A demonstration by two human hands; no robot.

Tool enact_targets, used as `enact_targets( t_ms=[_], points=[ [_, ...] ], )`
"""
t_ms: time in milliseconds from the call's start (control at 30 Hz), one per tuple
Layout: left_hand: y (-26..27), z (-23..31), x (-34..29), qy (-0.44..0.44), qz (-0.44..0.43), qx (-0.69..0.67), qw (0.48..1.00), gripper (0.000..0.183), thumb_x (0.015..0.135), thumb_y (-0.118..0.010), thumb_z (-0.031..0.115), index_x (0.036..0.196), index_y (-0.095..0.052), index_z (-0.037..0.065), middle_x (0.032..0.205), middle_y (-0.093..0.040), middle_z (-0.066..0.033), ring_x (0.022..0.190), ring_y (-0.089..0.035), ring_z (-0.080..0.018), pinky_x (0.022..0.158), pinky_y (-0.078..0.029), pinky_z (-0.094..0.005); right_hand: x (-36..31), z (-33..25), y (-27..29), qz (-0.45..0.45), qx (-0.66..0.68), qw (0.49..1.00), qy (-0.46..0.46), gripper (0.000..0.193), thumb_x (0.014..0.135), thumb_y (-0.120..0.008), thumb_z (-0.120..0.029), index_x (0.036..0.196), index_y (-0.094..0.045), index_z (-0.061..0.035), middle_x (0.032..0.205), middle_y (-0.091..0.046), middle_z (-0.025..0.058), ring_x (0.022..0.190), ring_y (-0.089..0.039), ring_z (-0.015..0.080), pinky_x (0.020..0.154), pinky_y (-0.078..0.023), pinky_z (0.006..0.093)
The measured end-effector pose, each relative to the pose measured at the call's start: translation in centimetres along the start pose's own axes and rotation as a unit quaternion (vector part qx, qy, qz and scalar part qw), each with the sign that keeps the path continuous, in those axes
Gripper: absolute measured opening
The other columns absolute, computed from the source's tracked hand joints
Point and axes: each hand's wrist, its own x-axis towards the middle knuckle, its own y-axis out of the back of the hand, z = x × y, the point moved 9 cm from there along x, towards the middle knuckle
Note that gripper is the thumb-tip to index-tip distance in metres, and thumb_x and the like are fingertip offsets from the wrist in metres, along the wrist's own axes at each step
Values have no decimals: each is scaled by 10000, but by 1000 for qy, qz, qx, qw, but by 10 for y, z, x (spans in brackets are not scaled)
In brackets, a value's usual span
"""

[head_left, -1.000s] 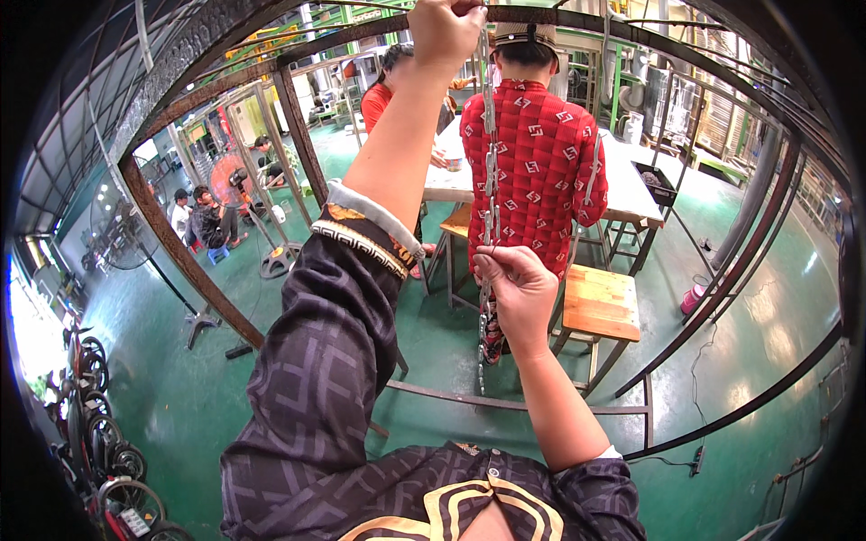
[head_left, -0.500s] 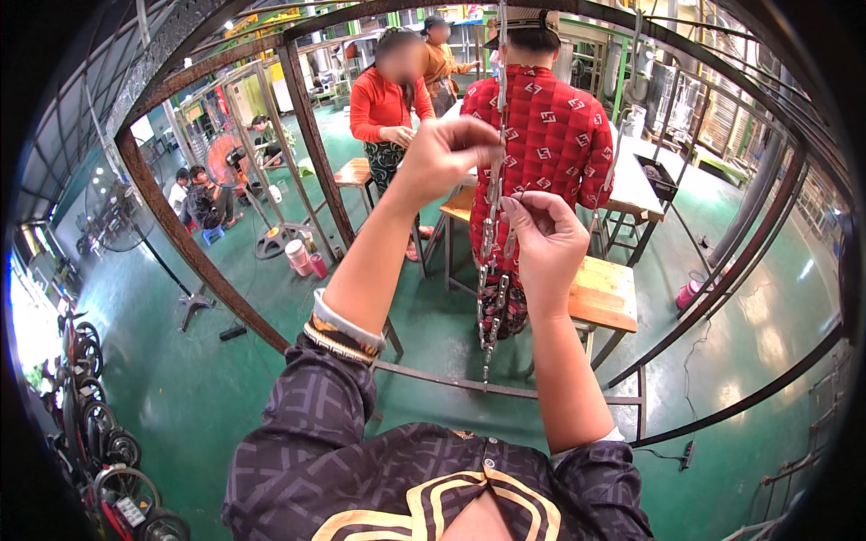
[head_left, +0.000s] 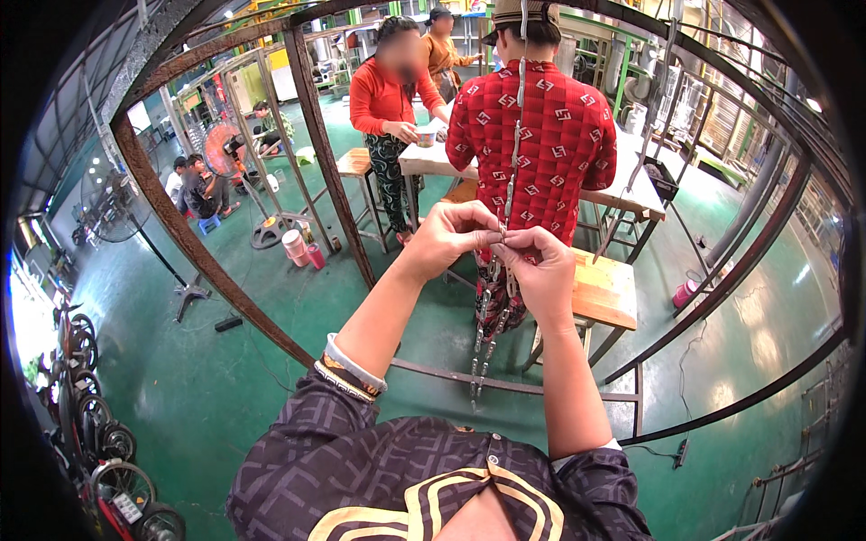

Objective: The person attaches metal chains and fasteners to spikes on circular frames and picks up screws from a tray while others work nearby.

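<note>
A strand of small silvery pieces hangs from above, in front of a co-worker's red patterned shirt. My left hand pinches it at chest height between thumb and fingers. Right beside it my right hand is also closed in a pinch on the strand, and the fingertips of both hands nearly touch. Exactly what lies between the fingertips is too small to make out. Below my hands, the lower lengths of the strand dangle in more than one line.
A rusty metal frame surrounds my working place, with a low crossbar ahead. Behind it stand a wooden stool, a white worktable and several co-workers. Floor fans and parked bicycles are at the left.
My left hand has come down from higher on the strand to meet my right hand, which has shifted slightly down and left. The co-worker in the orange-red top now holds a cup-like container.
</note>
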Motion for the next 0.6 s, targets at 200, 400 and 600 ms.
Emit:
enact_targets(
  t_ms=[200,400,600],
  points=[
    [4,-16,-5,-15,-11,11,1000,106,799,-647,84,863,-625,2,813,-590,-12,725,-573,-82,615,-475,-224,-6,14,-3,-44,10,995,-89,103,711,-703,7,749,-607,15,696,-631,28,651,-568,57,599,-462,209],
    [-9,-22,-2,23,-59,-82,995,101,806,-632,74,869,-627,-4,833,-571,-16,765,-554,-94,653,-450,-225,-10,15,4,-17,23,999,-36,103,692,-708,13,727,-611,5,728,-649,41,665,-569,53,626,-463,212],
    [2,35,37,-17,-6,195,981,141,821,-598,94,898,-658,-8,824,-645,-40,754,-559,-68,675,-456,-230,-13,20,26,29,39,997,-58,93,710,-692,5,732,-603,19,705,-652,51,659,-594,72,619,-473,218]
  ],
)
